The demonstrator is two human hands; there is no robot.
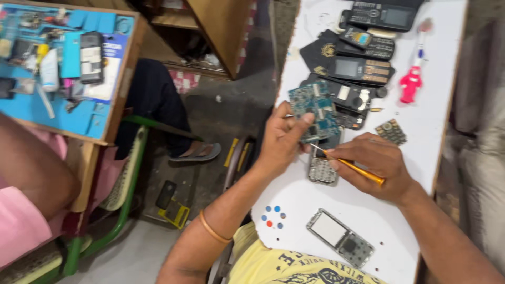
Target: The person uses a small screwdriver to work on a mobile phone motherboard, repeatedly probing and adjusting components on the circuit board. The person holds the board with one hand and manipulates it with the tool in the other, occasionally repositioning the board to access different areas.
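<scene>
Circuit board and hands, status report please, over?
Left hand grips blue circuit board, tilted up. Right hand holds orange screwdriver, tip at the board. Phones crowd the white table beyond.

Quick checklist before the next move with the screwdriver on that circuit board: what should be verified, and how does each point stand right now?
1. Left hand has a grip on the circuit board: ok, held tilted above the table.
2. Right hand holds the orange screwdriver: ok.
3. Screwdriver tip at the board's lower edge: ok; exact contact cannot tell.
4. Open phone body lies under the work: ok.
5. Front frame set apart on the white table: ok.
6. Loose screws accounted for: cannot tell.
</scene>
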